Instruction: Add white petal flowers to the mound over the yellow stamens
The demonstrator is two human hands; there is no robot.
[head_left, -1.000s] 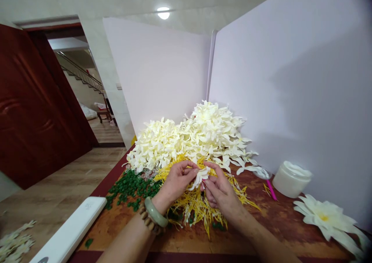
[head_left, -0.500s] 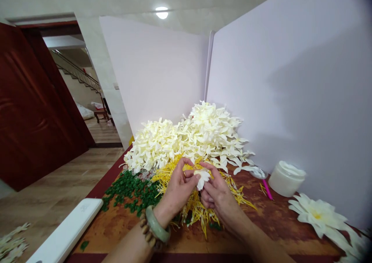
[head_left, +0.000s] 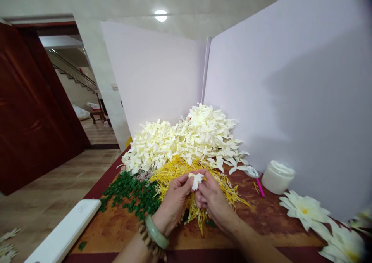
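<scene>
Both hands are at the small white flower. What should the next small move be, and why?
I'd probably ease the petals of the small white flower a little wider with the fingertips. The left hand and right hand hold it from opposite sides, and it looks bunched compared with the wide-open flower by the white jar.

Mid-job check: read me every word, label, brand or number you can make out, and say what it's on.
No readable text anywhere in view.
White box: a faint grey mark near its far end, too faint to read.
White tub: no lettering can be made out on the side shown.
White petal piece, held between the left hand and right hand: no print visible.
</scene>
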